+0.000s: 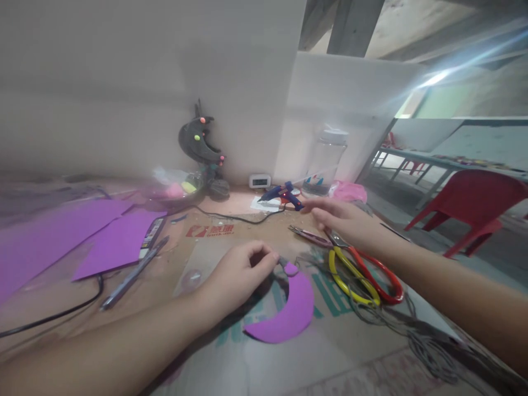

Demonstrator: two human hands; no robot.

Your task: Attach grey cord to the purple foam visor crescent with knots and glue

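My left hand (239, 272) rests on the cardboard-covered table and pinches the upper tip of a purple crescent-shaped foam piece (289, 313), where a small grey wire end sticks out. My right hand (342, 220) stretches forward with fingers extended and apart, holding nothing, its fingertips close to the blue hot glue gun (282, 195) that lies on a white paper. Just under my right wrist lie scissors with yellow and red handles (363, 275) and a pair of pink-handled pliers (309, 235).
Purple foam sheets (82, 236) and a grey pen (134, 272) lie at left. A black crescent ornament (200, 143), a clear bowl (177, 190), a small clock (259, 180), a plastic jar (328, 157) stand at the back. Grey wires (424, 341) trail right. A red chair (466, 212) stands beyond.
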